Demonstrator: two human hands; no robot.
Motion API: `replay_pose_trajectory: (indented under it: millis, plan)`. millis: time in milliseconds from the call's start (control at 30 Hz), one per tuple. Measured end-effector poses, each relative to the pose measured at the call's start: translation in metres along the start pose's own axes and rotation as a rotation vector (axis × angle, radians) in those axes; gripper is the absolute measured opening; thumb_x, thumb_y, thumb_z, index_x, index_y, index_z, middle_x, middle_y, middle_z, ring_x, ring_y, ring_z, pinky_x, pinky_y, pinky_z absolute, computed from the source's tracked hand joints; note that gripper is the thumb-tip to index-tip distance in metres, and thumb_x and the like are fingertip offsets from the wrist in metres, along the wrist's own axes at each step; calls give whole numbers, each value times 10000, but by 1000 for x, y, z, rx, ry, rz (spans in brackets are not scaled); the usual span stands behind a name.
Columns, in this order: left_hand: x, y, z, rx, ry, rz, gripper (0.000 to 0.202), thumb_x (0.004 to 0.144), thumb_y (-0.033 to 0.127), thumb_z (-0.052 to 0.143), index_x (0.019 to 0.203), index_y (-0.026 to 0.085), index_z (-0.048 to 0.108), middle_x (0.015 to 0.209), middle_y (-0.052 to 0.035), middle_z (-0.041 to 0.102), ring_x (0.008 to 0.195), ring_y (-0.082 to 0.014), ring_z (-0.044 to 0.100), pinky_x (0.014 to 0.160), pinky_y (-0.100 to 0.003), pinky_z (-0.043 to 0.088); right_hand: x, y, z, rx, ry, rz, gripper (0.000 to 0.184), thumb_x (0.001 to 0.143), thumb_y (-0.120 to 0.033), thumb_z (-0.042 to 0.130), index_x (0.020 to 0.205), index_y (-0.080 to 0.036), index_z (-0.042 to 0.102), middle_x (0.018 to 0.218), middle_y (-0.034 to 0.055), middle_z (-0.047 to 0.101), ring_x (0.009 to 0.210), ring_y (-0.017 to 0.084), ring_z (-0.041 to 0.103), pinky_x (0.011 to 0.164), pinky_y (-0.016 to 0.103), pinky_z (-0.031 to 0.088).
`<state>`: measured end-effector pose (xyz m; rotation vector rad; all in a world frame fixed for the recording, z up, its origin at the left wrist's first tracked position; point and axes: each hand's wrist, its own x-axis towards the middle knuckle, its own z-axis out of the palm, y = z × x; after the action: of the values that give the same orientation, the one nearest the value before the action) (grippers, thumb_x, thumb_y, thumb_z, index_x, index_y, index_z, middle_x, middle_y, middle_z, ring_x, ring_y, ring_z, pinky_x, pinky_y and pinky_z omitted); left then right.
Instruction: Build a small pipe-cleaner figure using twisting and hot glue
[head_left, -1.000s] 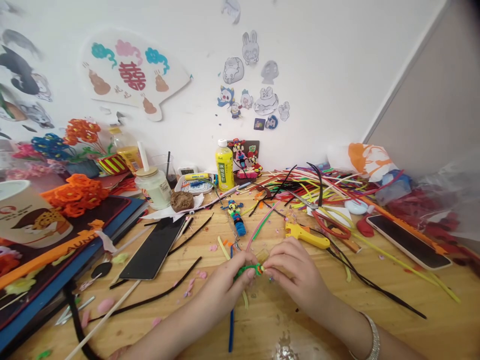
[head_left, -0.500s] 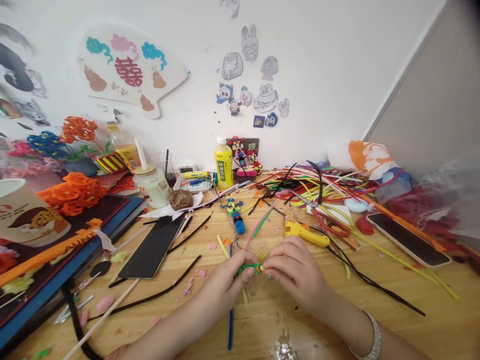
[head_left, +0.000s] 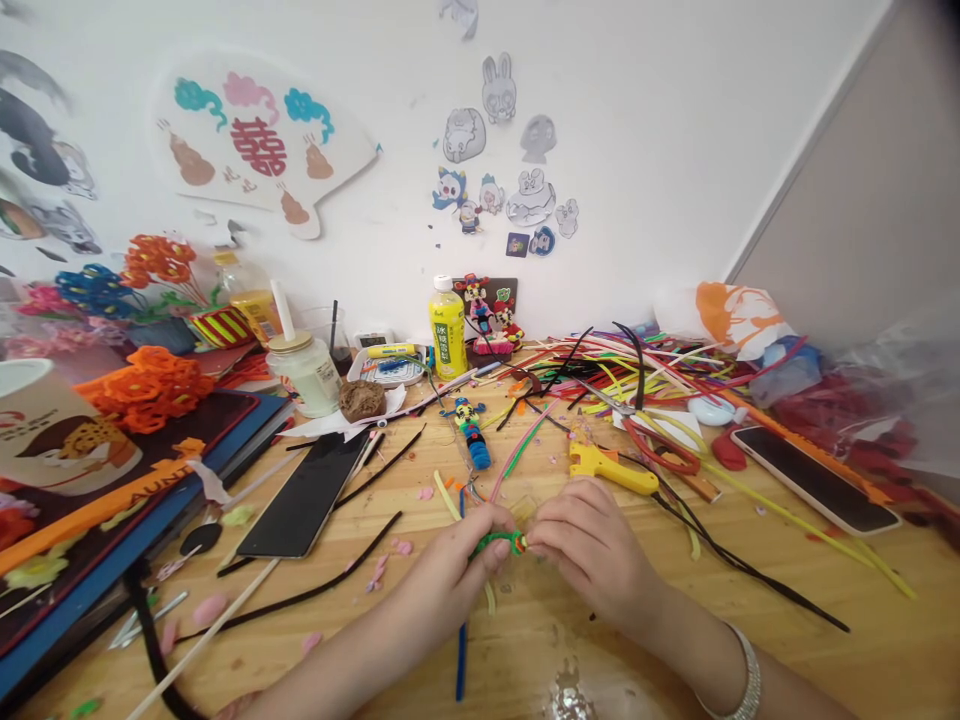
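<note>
**Pinching a pipe-cleaner twist**

The green, orange-tipped twist is held just above the tabletop, near its front edge. The left hand pinches the green end and the right hand the orange tip, each grip narrow and closed on it. It is probably light, fuzzy and easily bent, so best held near the ends. A blue stem lies beneath.

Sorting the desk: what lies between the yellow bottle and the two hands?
Head view: a small blue pipe-cleaner figure lies there, pink and green stems beside it.

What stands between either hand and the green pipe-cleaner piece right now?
Nothing visible. The left hand and the right hand both pinch the green pipe-cleaner piece directly, above the wooden table.
</note>
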<state>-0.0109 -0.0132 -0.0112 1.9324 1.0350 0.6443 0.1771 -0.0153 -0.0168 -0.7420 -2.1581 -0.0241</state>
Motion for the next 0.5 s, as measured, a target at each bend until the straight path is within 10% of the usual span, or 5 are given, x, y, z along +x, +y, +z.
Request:
replay_pose_trajectory:
  millis: [300, 500]
  plan:
    - [0, -5, 3, -94, -9, -36, 159, 851, 334, 396, 871, 216, 502, 783, 23, 502, 749, -137, 469, 690, -221, 374, 1, 0, -2, 23, 4, 23, 101, 857, -163, 486, 814, -169, 577, 787, 21, 618, 742, 151, 479, 704, 311, 368]
    - [9, -9, 4, -504, 13, -112, 299, 820, 477, 390, 789, 190, 467, 605, 59, 376, 478, -84, 310, 447, -203, 271, 0, 2, -2, 94, 117, 211, 78, 841, -193, 496, 817, -194, 570, 763, 21, 574, 753, 161, 494, 688, 306, 389]
